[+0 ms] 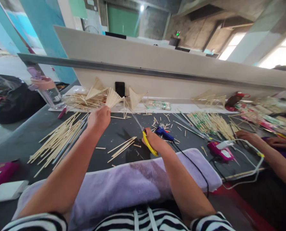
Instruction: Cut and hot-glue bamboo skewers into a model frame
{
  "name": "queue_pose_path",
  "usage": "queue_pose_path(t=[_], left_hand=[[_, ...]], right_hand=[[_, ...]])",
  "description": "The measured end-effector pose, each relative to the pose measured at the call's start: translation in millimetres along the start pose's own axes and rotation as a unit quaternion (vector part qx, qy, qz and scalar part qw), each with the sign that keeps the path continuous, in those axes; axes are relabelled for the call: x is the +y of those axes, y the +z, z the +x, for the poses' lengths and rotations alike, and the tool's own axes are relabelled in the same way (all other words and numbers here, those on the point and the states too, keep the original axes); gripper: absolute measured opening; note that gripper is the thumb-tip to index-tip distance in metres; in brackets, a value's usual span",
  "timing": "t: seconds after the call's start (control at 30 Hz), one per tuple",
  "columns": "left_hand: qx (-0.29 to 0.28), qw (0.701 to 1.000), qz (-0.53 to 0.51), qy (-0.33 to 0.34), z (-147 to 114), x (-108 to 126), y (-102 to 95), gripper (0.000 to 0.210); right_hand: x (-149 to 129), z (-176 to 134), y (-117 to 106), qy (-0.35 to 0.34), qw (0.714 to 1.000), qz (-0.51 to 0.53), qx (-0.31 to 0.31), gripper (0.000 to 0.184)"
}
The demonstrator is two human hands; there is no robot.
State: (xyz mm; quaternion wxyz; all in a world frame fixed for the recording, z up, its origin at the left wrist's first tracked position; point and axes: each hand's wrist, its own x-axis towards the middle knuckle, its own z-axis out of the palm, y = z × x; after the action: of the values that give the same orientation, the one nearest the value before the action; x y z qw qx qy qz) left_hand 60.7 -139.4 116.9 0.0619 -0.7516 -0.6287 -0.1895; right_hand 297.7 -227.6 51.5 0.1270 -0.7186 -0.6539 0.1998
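My left hand [99,118] is closed around the narrow end of a fan-shaped bundle of thin wooden sticks [113,98], raised above the table. In my right hand [153,140] is a yellow-handled tool [149,145] with a thin, pale metal end that points up and left; blur hides its exact kind. A blue glue gun [164,133] lies just right of that hand, among short cut stick pieces. Between my forearms rest a few loose sticks [122,149]. Longer sticks [58,139] are spread beneath my left forearm.
A lavender towel [104,189] covers the table's front edge. Stick models [134,98] stand along the white partition [138,57]. A bottle [47,91] is at far left. To the right are a magenta power socket [221,151] with cables and another person's hand [250,137].
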Motion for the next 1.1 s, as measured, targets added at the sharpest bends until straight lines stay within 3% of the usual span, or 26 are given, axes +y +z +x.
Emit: queue_pose_path(t=[0.13, 0.23, 0.37, 0.5, 0.63, 0.87, 1.1], left_hand=[[-0.023, 0.999, -0.003, -0.023, 19, 10, -14.3, 0.041], [-0.031, 0.999, -0.025, 0.021, 22, 25, -11.8, 0.039], [-0.077, 0.979, -0.077, 0.173, 9, 38, 10.7, 0.036], [-0.103, 0.976, -0.064, 0.183, -5, 39, 37.5, 0.034], [-0.099, 0.976, -0.052, 0.188, -7, 36, 51.0, 0.032], [-0.169, 0.967, -0.014, 0.190, 0, 32, 54.9, 0.034], [-0.172, 0.965, -0.010, 0.200, 5, 22, 70.7, 0.033]], right_hand=[[-1, 26, 4, 0.034, 0.999, -0.024, 0.001, 0.036], [-5, 43, 4, 0.054, 0.998, -0.041, 0.014, 0.040], [-10, 54, 6, 0.072, 0.995, -0.059, 0.044, 0.048], [-17, 58, 13, 0.064, 0.992, -0.071, 0.080, 0.053], [-22, 71, 12, 0.058, 0.990, -0.089, 0.089, 0.049], [-32, 80, -12, -0.021, 0.991, -0.108, 0.071, 0.028], [-50, 81, 0, -0.203, 0.970, -0.119, 0.054, 0.032]])
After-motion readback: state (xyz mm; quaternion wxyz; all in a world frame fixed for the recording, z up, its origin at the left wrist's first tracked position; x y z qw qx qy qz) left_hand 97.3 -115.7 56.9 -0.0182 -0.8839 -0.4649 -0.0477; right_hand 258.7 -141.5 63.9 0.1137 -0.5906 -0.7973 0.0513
